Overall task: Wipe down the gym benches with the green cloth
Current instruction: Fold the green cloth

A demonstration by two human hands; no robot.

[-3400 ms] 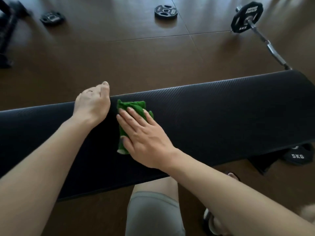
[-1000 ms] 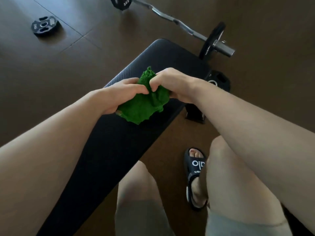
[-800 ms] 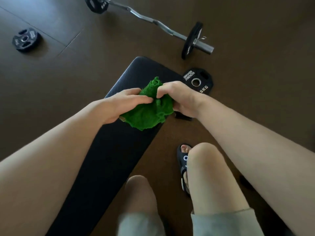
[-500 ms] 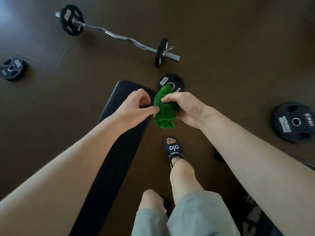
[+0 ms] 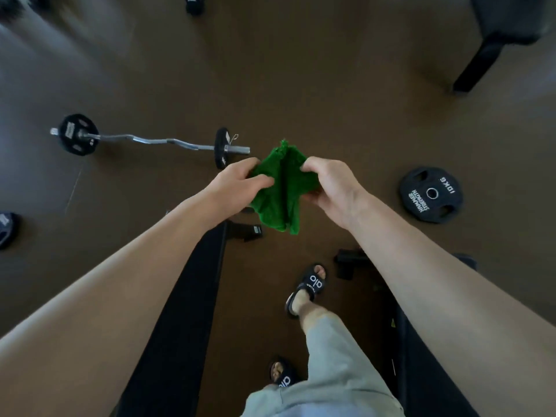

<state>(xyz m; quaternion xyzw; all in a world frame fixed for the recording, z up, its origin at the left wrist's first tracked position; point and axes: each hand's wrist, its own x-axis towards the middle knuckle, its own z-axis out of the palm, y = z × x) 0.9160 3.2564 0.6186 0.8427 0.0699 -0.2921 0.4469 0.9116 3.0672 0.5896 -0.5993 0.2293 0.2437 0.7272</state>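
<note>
- Green cloth held in the air above the floor, off the worktop; crumpled, long axis running near to far, loose corner hanging toward the near side.
- Left hand pinches the cloth's left edge; right hand pinches the right edge.
- Worktop's long axis runs near to far, lower left.
- Curl bar lies far left; weight plate flat at right.

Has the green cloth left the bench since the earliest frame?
Yes. The green cloth is lifted off the bench, held past its end above the floor.
</note>
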